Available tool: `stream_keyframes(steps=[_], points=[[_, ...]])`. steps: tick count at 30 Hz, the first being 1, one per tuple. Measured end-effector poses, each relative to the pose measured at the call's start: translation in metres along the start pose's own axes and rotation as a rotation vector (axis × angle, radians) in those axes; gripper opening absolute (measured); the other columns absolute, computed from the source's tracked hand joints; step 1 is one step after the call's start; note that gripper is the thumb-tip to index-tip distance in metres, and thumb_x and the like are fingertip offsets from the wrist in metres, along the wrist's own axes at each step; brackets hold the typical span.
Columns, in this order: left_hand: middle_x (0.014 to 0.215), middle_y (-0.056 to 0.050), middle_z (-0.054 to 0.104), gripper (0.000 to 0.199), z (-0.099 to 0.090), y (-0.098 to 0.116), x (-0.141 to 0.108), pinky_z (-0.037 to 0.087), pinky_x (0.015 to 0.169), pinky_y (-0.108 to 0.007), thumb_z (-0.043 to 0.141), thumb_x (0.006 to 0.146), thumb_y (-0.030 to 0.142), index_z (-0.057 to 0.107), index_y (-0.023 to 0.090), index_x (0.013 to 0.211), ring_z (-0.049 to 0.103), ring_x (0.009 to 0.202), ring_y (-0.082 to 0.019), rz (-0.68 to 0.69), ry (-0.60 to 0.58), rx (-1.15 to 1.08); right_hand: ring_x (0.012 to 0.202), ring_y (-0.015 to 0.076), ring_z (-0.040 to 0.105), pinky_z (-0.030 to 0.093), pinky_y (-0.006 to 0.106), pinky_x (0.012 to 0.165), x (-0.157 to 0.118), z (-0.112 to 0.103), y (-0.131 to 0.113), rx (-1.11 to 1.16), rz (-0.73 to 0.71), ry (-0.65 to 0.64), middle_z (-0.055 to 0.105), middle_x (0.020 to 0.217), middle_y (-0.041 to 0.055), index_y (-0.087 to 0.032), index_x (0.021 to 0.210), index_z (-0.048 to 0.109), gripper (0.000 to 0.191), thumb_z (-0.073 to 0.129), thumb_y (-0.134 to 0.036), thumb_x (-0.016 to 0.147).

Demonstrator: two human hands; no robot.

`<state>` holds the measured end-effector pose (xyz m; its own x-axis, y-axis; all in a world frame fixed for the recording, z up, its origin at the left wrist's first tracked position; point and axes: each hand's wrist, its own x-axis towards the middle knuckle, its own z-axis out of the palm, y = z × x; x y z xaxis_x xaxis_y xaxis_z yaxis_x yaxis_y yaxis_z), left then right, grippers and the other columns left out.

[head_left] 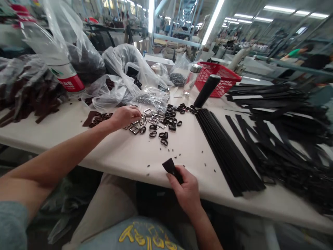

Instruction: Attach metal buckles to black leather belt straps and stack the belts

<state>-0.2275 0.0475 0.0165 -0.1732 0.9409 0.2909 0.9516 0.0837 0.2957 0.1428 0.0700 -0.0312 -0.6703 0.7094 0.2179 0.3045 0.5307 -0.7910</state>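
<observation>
My left hand (126,117) reaches to the left side of a pile of silver rectangular buckles (149,118). Its fingers are bent together at the pile; whatever is between the fingertips is too small to make out. Small black loops (171,121) lie scattered beside the buckles. Near the front edge of the table, my right hand (186,189) grips a black strap (169,165), its flat end sticking out past the thumb. Tiny dark pieces (179,155) are strewn over the tabletop just beyond that hand.
Black strips (226,149) lie in a bundle to the right, with more dark straps (286,121) heaped beyond. A black cylinder (207,91), glass bottle (191,80) and red basket (218,78) stand behind. Plastic bags (125,69), brown loops (101,119) and a large bottle (66,74) occupy the left.
</observation>
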Motion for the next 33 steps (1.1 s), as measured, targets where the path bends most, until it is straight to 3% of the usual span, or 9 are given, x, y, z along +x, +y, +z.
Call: stream_keyframes(steps=[5,9,12,18,22,26,30,33], points=[[0.075,-0.005,0.074,0.035,0.003,0.034,-0.029,0.05,0.069,-0.028,0.08,0.07,0.048,0.075,0.014,0.079,0.064,0.066,-0.015,-0.33,0.16,-0.764,0.058,0.0131,0.051,0.041,0.025,0.057,0.003,-0.007,-0.007,0.157,0.171,-0.065,0.056,0.061,-0.0042,-0.021,0.078,0.06,0.019,0.064,-0.038,0.085],[0.077,-0.004,0.075,0.041,0.007,0.078,-0.051,0.054,0.069,-0.027,0.091,0.057,0.046,0.072,0.015,0.076,0.069,0.071,-0.016,-0.52,0.15,-1.224,0.066,0.0143,0.058,0.045,0.025,0.061,0.004,-0.015,-0.007,0.395,0.251,-0.168,0.066,0.072,-0.0002,-0.02,0.084,0.061,0.017,0.058,-0.036,0.09],[0.08,-0.004,0.076,0.038,0.012,0.106,-0.062,0.056,0.073,-0.029,0.093,0.056,0.041,0.069,0.016,0.072,0.072,0.077,-0.017,-0.591,0.092,-1.431,0.067,0.0141,0.06,0.047,0.025,0.061,0.003,-0.017,-0.009,0.542,0.303,-0.202,0.069,0.079,0.0021,-0.02,0.088,0.061,0.021,0.057,-0.04,0.092],[0.087,-0.006,0.076,0.023,0.023,0.134,-0.07,0.055,0.075,-0.027,0.086,0.071,0.033,0.073,0.015,0.075,0.068,0.079,-0.015,-0.392,-0.146,-1.443,0.063,0.0125,0.059,0.047,0.024,0.06,0.001,-0.015,-0.02,0.553,0.31,-0.126,0.067,0.074,0.0003,-0.02,0.087,0.062,0.018,0.059,-0.037,0.09],[0.088,-0.005,0.073,0.017,0.019,0.142,-0.067,0.053,0.075,-0.025,0.082,0.076,0.03,0.074,0.014,0.077,0.065,0.078,-0.013,-0.237,-0.262,-1.349,0.062,0.0124,0.058,0.047,0.024,0.059,0.0,-0.014,-0.021,0.573,0.318,-0.174,0.068,0.074,0.0,-0.02,0.087,0.062,0.015,0.059,-0.034,0.089],[0.088,-0.007,0.072,0.022,0.015,0.151,-0.066,0.053,0.074,-0.026,0.078,0.079,0.034,0.072,0.013,0.077,0.065,0.079,-0.015,-0.165,-0.371,-1.262,0.062,0.013,0.058,0.047,0.025,0.061,-0.004,-0.013,-0.02,0.541,0.294,-0.201,0.068,0.073,-0.0006,-0.02,0.089,0.063,0.013,0.057,-0.032,0.089],[0.084,-0.007,0.072,0.025,0.019,0.163,-0.072,0.054,0.076,-0.027,0.075,0.082,0.038,0.074,0.013,0.081,0.065,0.078,-0.015,-0.1,-0.428,-1.134,0.064,0.0133,0.058,0.046,0.025,0.062,-0.007,-0.01,-0.021,0.449,0.249,-0.152,0.067,0.073,-0.0008,-0.02,0.086,0.063,0.014,0.056,-0.032,0.091],[0.075,-0.004,0.07,0.023,0.023,0.171,-0.077,0.052,0.07,-0.026,0.072,0.083,0.037,0.074,0.014,0.08,0.062,0.069,-0.013,-0.108,-0.406,-1.068,0.068,0.0142,0.06,0.046,0.026,0.065,-0.008,-0.011,-0.021,0.4,0.217,-0.129,0.068,0.076,-0.0002,-0.02,0.085,0.064,0.015,0.056,-0.031,0.092]])
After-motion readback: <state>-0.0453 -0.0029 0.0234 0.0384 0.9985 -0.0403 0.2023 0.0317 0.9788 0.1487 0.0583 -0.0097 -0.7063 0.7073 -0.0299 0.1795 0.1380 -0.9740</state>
